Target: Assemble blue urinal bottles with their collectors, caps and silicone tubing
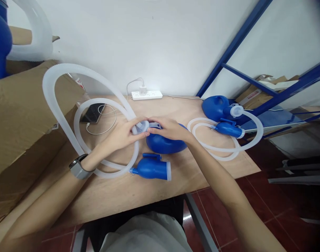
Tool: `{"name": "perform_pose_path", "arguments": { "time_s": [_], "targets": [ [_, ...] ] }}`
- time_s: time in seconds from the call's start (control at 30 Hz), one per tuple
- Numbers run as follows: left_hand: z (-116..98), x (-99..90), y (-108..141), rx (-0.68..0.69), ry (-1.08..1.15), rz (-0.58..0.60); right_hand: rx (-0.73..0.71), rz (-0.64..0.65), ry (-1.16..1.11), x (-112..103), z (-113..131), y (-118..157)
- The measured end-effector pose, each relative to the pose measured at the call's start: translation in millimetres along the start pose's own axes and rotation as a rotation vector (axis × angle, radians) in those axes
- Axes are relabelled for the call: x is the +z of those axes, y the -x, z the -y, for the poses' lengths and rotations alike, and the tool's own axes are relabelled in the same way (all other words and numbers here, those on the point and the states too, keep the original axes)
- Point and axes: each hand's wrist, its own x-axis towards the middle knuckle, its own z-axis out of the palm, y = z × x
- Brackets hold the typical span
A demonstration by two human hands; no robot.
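Observation:
My left hand (124, 134) is closed around a translucent white cap (141, 127) with a long ribbed white hose (97, 75) looping away to the left. My right hand (170, 128) has its thumb and fingers around the pale neck of a blue jug (166, 144), which lies on its side. Its fingertips touch the edge of the cap. Cap and neck are close together; whether they are joined is hidden by the fingers. Just in front lies a smaller blue bottle (152, 168) with a handle and a white rim, the hose's other end at its narrow tip.
A wooden table (118, 201) carries everything. On the right are another blue jug (215, 107), a blue bottle (229, 129) and a coiled hose (258, 126). A cardboard box (26, 122) fills the left, beside a phone (93, 113) with a cable. A power strip (146, 95) sits by the wall.

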Motion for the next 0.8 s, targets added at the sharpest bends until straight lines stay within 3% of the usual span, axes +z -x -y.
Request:
{"name": "perform_pose_path", "arguments": {
  "time_s": [0.13,0.23,0.43,0.63,0.7,0.8],
  "targets": [
    [5,0.0,-1,0.035,-0.056,0.000,0.023,0.197,0.061,-11,2,-3],
    [7,1.5,-2,0.026,-0.062,0.000,-0.010,0.250,0.118,-12,1,-6],
    [-1,2.7,0,-0.051,-0.093,-0.031,-0.040,0.081,0.293,3,2,-3],
    [-18,8.9,0,-0.200,-0.096,-0.082,-0.046,0.054,0.379,6,4,-1],
    [-21,4.7,-1,-0.245,-0.079,-0.114,-0.044,0.047,0.391,6,3,-1],
    [-23,-16.8,-2,-0.299,-0.065,-0.240,-0.047,0.022,0.404,7,1,-1]
  ]
}}
